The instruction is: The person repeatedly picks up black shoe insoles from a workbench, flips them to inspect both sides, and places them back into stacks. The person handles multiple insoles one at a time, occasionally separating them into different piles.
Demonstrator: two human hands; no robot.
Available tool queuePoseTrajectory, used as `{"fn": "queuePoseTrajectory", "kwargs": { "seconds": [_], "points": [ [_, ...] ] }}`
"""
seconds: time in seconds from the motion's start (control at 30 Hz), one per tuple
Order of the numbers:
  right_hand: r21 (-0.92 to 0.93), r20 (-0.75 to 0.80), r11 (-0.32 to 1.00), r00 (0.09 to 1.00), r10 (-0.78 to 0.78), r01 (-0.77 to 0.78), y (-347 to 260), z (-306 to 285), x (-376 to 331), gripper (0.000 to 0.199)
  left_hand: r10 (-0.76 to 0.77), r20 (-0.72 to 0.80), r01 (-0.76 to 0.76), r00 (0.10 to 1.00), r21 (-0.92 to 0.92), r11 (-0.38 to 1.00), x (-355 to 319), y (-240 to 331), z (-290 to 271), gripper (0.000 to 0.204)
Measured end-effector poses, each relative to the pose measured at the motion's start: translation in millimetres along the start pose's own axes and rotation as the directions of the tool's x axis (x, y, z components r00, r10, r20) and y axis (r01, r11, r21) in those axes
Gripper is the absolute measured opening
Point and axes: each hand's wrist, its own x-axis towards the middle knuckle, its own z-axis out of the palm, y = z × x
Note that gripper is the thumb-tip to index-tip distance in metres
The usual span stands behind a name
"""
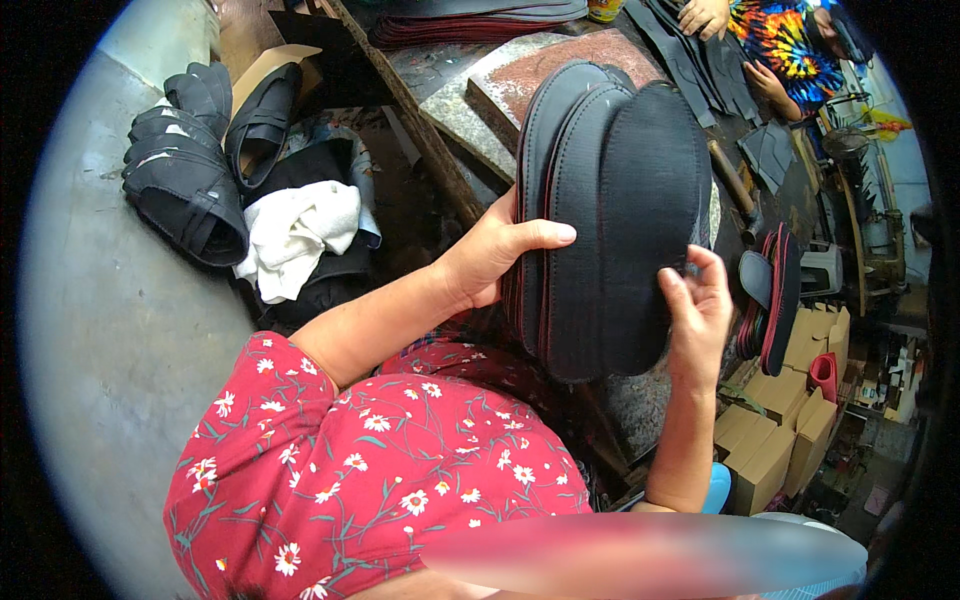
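Note:
A thick stack of black shoe soles [572,290] with stitched rims and some red edges stands upright before me. My left hand [490,250] is closed round its left side, thumb laid across the front. The soles are fanned out, and the rightmost sole [650,180] faces me with a ribbed surface. At that sole's right edge, my right hand [700,300] is closed, thumb and forefinger pinched on the rim. The left hand's other fingers are hidden behind the stack.
Beyond the stack lies a stone slab [540,75] on the workbench, near a hammer [735,185]. More soles [775,300] are piled at the right, above cardboard boxes [765,440]. Black shoes [185,180] and a white cloth [300,235] lie left. Another person's hand [705,18] rests on black strips.

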Motion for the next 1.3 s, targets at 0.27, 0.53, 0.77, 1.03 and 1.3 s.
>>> {"fn": "queuePoseTrajectory", "kwargs": {
  "seconds": [0.27,0.53,0.77,1.03,1.3],
  "points": [
    [-0.627,-0.206,0.779,0.957,-0.203,0.03,9.9,-51.3,35.2,0.045,0.042,-0.032,-0.041,0.999,0.023,0.999,0.6,-4.4,-4.9,0.055],
    [-0.169,0.17,0.975,0.979,-0.115,0.144,2.1,22.4,-6.4,0.046,-0.006,-0.007,0.006,1.0,-0.031,0.999,-2.7,-7.2,5.5,0.06],
    [0.025,-0.129,0.992,0.984,-0.123,0.128,7.0,-15.9,16.9,0.038,-0.014,-0.033,0.013,0.999,-0.037,0.999,-4.5,-1.0,2.8,0.06],
    [-0.356,0.052,0.908,0.975,-0.217,0.221,3.7,-14.7,15.9,0.042,0.011,-0.022,-0.011,1.0,0.006,1.0,-3.5,-4.2,4.4,0.058],
    [0.111,0.148,0.994,0.989,0.001,-0.017,-1.1,15.8,-9.1,0.035,-0.033,0.047,0.035,0.998,-0.046,0.998,-6.4,-7.7,-0.3,0.061]
  ]
}}
